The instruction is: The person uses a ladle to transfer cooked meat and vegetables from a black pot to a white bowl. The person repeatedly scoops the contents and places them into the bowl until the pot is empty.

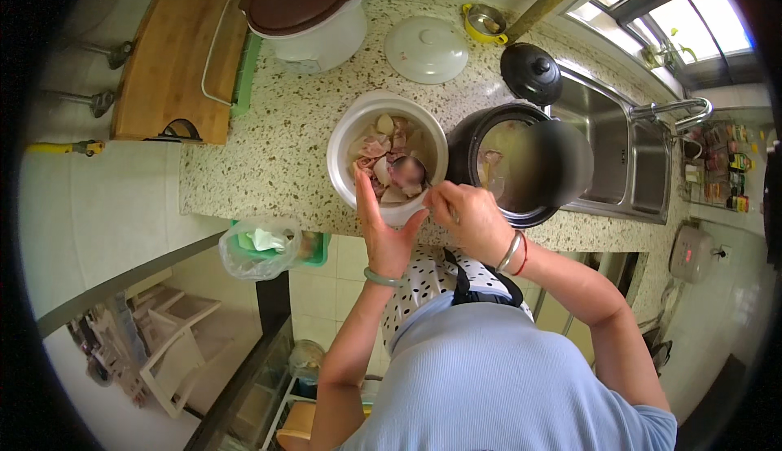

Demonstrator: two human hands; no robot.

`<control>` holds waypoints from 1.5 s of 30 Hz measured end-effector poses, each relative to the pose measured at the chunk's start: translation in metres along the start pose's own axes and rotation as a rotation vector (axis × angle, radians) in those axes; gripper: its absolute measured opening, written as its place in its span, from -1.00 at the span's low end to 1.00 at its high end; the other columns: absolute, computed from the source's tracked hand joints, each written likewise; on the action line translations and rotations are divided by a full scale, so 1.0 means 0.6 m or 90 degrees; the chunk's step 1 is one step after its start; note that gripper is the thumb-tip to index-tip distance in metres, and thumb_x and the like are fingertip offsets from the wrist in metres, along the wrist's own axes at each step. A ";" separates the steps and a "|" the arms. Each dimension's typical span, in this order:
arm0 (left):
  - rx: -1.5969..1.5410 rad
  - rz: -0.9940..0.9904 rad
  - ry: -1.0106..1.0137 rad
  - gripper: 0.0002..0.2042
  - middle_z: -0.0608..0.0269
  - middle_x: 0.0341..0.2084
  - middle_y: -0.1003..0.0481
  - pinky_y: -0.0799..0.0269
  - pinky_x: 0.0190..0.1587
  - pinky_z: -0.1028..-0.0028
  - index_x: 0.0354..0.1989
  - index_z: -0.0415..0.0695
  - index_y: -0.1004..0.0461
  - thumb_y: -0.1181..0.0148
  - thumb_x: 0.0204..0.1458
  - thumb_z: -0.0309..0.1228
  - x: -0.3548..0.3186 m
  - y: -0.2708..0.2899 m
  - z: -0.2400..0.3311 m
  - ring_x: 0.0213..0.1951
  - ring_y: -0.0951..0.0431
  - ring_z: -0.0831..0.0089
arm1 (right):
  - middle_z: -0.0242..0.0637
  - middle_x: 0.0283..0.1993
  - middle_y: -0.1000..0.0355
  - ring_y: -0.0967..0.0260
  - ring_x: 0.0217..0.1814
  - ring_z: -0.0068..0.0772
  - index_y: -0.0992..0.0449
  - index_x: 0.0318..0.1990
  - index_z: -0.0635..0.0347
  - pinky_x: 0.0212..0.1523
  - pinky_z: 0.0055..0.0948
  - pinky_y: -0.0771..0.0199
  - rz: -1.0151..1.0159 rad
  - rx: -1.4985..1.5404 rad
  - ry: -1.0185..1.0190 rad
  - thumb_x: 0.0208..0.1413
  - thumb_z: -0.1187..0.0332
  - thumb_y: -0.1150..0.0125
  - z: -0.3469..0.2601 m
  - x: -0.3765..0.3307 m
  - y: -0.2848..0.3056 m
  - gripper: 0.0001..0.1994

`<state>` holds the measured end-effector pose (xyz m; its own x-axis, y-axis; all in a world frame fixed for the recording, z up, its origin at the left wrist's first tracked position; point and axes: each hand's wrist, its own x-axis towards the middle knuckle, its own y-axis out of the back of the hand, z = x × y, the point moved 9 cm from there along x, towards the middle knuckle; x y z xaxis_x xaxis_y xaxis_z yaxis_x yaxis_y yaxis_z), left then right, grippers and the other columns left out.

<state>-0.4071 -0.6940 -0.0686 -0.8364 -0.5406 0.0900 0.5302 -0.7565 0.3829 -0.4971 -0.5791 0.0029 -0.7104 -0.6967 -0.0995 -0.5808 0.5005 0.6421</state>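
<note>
Judge the ladle [410, 173] light, stiff, best held by the handle pinched in the right hand [472, 216], with its head beyond those fingertips among soft, slippery-looking meat [372, 147] in the white pot [336, 166] beside the straight-fingered, thumb-splayed left hand [387, 241].

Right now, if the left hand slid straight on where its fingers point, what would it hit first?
The left hand would likely meet the left wall of the white pot first; depth is unclear, so it could brush the meat pieces instead.
</note>
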 end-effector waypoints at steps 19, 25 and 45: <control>0.042 -0.030 -0.023 0.09 -0.14 0.45 0.11 0.08 0.44 0.16 0.46 -0.25 0.18 -0.51 -0.18 -0.34 -0.002 -0.015 0.005 0.45 0.08 -0.02 | -0.27 -0.35 -0.31 -0.34 -0.22 -0.26 -0.44 -0.24 0.21 -0.43 -0.35 -0.52 0.012 -0.286 0.207 -0.08 0.42 -0.21 -0.030 -0.058 -0.006 -0.79; 0.049 -0.074 -0.044 0.10 -0.13 0.45 0.10 0.09 0.44 0.17 0.46 -0.25 0.19 -0.50 -0.15 -0.22 0.005 -0.053 0.036 0.45 0.06 0.00 | -0.26 -0.39 -0.46 -0.37 -0.47 -0.41 -0.50 -0.15 0.24 -0.43 -0.40 -0.44 0.175 0.171 0.009 0.23 0.48 -0.06 0.013 -0.067 0.124 -0.88; 0.067 -0.242 -0.106 0.14 -0.10 0.46 0.15 0.12 0.44 0.16 0.47 -0.20 0.18 -0.54 -0.25 -0.36 0.012 -0.171 0.120 0.46 0.11 0.00 | -0.23 -0.52 -0.44 -0.43 -0.39 -0.12 -0.48 -0.41 0.15 -0.37 -0.18 -0.47 0.115 -0.229 -0.075 0.04 0.42 -0.17 0.105 -0.163 0.188 -0.96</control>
<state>-0.4776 -0.5941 -0.0410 -0.9852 -0.1573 0.0682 0.1700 -0.8440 0.5087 -0.5181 -0.4219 0.0373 -0.8412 -0.5396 -0.0337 -0.2816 0.3841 0.8793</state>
